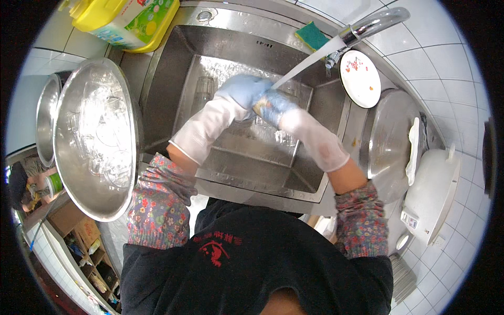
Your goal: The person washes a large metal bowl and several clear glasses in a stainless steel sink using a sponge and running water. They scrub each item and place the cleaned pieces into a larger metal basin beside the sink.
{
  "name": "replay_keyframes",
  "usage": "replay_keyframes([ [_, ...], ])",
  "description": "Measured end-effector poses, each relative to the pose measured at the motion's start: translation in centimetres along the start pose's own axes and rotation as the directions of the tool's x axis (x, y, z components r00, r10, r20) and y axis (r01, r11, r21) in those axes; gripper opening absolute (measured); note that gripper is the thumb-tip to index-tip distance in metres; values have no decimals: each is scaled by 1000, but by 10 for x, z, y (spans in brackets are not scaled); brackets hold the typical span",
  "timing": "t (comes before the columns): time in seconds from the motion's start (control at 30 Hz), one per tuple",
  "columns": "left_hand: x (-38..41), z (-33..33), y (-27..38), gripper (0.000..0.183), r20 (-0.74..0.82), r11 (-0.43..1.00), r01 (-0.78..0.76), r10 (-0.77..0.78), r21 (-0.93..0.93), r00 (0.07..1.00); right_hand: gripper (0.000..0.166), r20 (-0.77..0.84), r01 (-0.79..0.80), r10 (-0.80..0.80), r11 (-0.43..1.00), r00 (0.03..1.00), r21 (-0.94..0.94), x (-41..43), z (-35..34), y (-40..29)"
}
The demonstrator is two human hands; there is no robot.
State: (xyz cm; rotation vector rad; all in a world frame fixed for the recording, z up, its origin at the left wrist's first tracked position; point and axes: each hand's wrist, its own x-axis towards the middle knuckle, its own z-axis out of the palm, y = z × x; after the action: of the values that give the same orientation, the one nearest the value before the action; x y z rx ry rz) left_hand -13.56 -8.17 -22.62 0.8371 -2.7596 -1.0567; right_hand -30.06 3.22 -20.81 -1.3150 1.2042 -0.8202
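Observation:
Both hands meet over a stainless steel sink (252,157), in rubber gloves with blue hands and whitish cuffs. My left hand (241,91) is curled, its fingers close against the right; what it holds is hidden. A small yellowish thing (261,105), blurred and perhaps a scrubbing pad, shows at the fingers of my right hand (278,105). Water (303,59) runs from the chrome faucet (374,25) onto the hands. A clear drinking glass (204,87) stands in the sink left of them. More clear glassware (285,138) lies below the right hand.
A large steel basin (71,173) with clear glassware (104,134) stands at left. Behind it is a yellow-capped detergent jug (130,25). A green-and-yellow sponge (312,36) and a plate (360,80) with red scraps sit along the rim. A round metal lid (393,138) lies right.

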Motion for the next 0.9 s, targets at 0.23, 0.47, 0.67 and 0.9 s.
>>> replay_keyframes([
  [0.23, -32, 3, 13, 69, -225, 964, 79, -138, -254, 964, 54, -455, -113, 35, 983, 890, -145, -13, -50, -14],
  [0.47, -36, -6, 45, 62, -331, 944, 250, -170, 214, 928, 70, -267, -241, 394, 852, 880, 464, -15, -37, -26],
  [0.67, -32, -3, 67, 59, -129, 983, 177, -170, 44, 977, 48, -139, -245, 327, 877, 935, 413, 13, -34, 30],
  [0.9, -44, -2, 9, 71, 519, 207, 484, 172, -850, 837, 35, 319, 509, -415, 799, 852, -319, 25, -33, -57],
])
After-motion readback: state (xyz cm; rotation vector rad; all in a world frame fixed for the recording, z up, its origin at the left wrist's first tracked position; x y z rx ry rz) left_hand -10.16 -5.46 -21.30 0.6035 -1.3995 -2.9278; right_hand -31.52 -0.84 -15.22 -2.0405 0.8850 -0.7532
